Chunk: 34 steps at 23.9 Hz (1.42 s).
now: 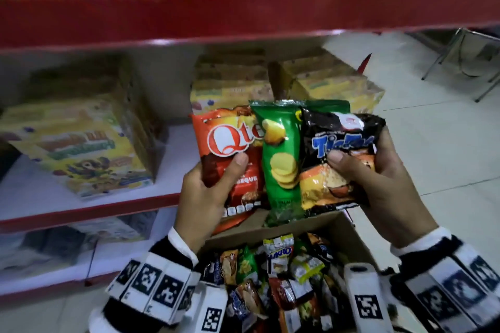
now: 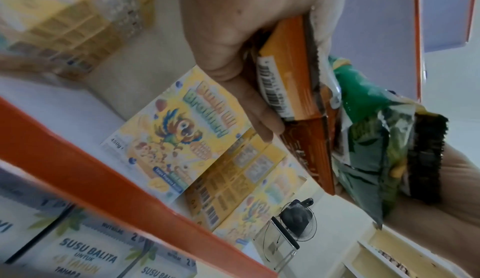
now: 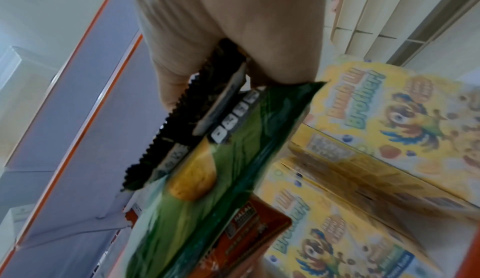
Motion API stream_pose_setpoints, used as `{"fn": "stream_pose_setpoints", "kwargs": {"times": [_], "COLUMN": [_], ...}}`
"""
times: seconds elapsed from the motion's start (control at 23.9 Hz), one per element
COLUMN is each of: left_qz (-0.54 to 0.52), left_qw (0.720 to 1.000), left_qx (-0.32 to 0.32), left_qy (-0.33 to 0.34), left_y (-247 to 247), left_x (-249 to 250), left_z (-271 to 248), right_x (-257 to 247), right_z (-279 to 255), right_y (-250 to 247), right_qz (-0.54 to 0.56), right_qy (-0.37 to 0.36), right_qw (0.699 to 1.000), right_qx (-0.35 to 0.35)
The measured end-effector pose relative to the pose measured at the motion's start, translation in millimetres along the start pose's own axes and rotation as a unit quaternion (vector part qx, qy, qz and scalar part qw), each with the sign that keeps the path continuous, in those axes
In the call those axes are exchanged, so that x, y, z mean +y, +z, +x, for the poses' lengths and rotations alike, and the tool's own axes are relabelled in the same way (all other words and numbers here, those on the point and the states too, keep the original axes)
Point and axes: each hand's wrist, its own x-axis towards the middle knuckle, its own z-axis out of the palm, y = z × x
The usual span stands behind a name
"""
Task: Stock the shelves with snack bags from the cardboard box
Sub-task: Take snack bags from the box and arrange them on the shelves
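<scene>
While raised above the cardboard box (image 1: 349,227), both hands grip snack bags (image 1: 284,154).

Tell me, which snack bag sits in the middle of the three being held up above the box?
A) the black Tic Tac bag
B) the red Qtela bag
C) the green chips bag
C: the green chips bag sits between the red bag gripped by the left hand and the black bag gripped by the right hand.
</scene>
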Motion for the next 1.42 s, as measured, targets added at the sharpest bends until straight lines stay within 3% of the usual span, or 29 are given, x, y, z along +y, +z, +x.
{"fn": "stream_pose_setpoints", "kwargs": {"times": [0.29, 0.5, 0.71, 0.92, 1.13, 1.26, 1.42], "left_qz": [-0.007, -0.006, 0.008, 0.024, 0.04, 0.053, 0.092], "left_qw": [1.0, 0.999, 0.993, 0.989, 0.988, 0.987, 0.981], "left_qx": [-0.018, -0.012, -0.026, -0.009, 0.014, 0.026, 0.069], "left_qy": [-0.005, 0.031, 0.116, 0.145, 0.151, 0.15, 0.153], "left_y": [27.3, 49.4, 76.2, 90.3, 74.5, 35.3, -54.8], "left_x": [181.9, 314.5, 436.2, 510.8, 555.3, 591.8, 651.2], "left_z": [-1.9, 26.1, 46.2, 49.7, 53.7, 69.8, 112.2], "right_x": [-185.8, -321.3, -440.5, -512.2, -542.8, -554.0, -560.8], "right_z": [9.4, 34.9, 56.2, 75.1, 91.4, 103.7, 124.6], "right_y": [20.0, 45.6, 59.3, 70.5, 92.9, 118.2, 165.4], "right_qz": [-0.016, -0.04, -0.044, -0.021, -0.004, 0.009, 0.008], "right_qy": [0.027, -0.022, -0.101, -0.145, -0.167, -0.174, -0.185], "right_qw": [0.999, 0.998, 0.992, 0.986, 0.982, 0.98, 0.979], "right_qx": [-0.019, -0.038, -0.063, -0.085, -0.093, -0.091, -0.087]}}
